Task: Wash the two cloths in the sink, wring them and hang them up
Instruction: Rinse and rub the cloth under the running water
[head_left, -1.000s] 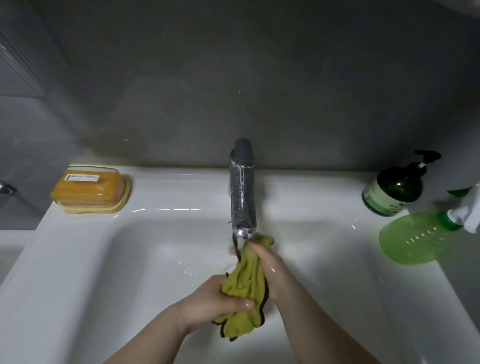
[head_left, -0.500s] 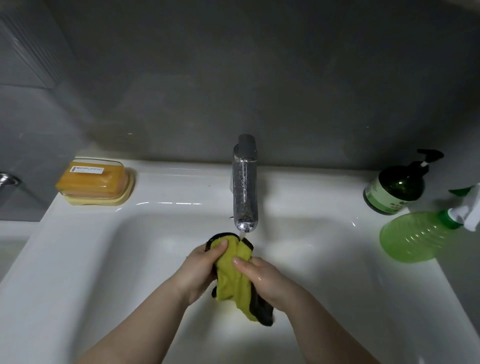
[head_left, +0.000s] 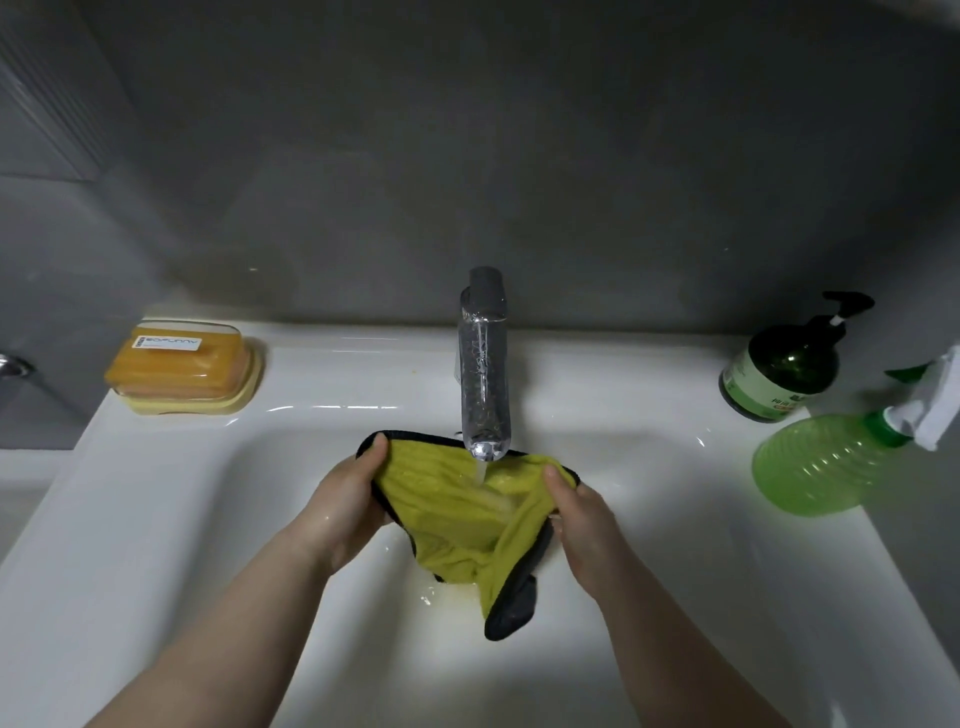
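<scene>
The soap box (head_left: 182, 364) label reads roughly "SOFUNNY"; bottle (head_left: 779, 371) label illegible.

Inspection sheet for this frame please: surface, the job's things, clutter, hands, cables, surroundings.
Surface: white sink, wet, with droplets in the basin.
Job's things: yellow cloth with a dark edge, spread open under the running tap; a second cloth is not clearly seen.
Clutter: orange soap box on the back left ledge; dark pump bottle and green spray bottle at the right.
Hands: left hand and right hand each pinch an upper corner of the cloth, grip closed.
Cables: nothing seen.
Surroundings: grey wall behind the sink.
</scene>
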